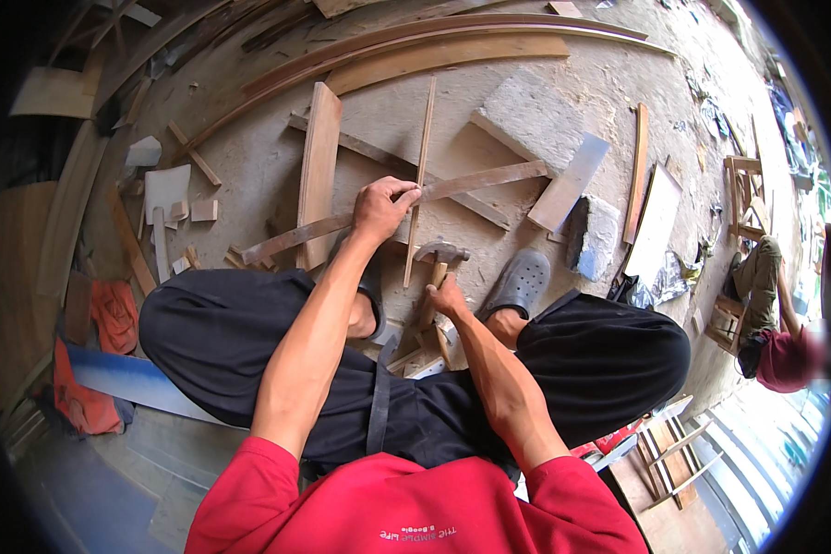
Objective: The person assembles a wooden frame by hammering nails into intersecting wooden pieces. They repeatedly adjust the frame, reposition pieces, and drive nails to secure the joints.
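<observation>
Two bare hands are working between your bent knees: your left hand (383,210) is pinching a thin, straight strip of pale wood (424,138) between thumb and fingers, and your right hand (448,294), sitting at about five o'clock from the left, is closing around the wooden handle of a claw hammer with a grey metal head (441,250), gripping it close below the head. From your left fingertips, the strip is running up toward twelve o'clock and down toward six, crossing a long, narrow brown wooden slat (489,180) whose ends are pointing at about three and half past eight; whether the two are touching, you cannot tell. The hammer head is hanging just beside the strip's lower part, apart from it. At ten o'clock from the left hand, a wide, light-brown wooden plank (320,157) is lying under the slat, and at two o'clock a rough grey concrete slab (526,115) is resting on the floor. A pale rectangular board (571,180) is lying at three o'clock, leaning over the slab's near side. From your right hand, a grey perforated clog (523,277) is standing near three o'clock, and well beyond it another person in a dark red top (789,360) is showing at the same hour.
</observation>
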A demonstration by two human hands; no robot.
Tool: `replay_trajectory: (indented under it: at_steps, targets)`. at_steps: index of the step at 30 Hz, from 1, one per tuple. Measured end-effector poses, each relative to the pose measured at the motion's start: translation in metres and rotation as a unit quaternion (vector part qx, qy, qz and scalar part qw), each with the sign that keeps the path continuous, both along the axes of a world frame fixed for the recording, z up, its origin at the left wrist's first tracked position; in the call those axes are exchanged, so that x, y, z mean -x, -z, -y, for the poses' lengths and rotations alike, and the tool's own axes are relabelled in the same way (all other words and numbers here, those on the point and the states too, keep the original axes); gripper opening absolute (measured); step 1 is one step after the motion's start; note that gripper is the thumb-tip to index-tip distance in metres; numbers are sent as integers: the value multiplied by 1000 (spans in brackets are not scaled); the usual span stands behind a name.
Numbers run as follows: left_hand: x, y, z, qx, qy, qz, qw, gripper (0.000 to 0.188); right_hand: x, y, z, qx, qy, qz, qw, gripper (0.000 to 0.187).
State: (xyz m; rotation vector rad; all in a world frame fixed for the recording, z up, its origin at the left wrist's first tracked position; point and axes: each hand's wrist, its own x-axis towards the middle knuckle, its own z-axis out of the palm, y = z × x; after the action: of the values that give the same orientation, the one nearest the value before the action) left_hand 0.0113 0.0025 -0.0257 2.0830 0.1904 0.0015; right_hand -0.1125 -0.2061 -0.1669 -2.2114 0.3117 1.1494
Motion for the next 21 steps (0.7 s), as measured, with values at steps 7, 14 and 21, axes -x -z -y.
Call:
replay_trajectory:
  at_steps: [7,14,21]
  targets:
    - [-4,-8,-4,79,17,-67,994,17,-2,-3,0,1,-14,20,1000,53]
    - [-8,-9,-7,85,23,-91,992,17,-1,1,1,2,-20,27,999,52]
    - [-11,-12,-6,81,42,-72,993,19,0,6,3,-7,-25,53,998,53]
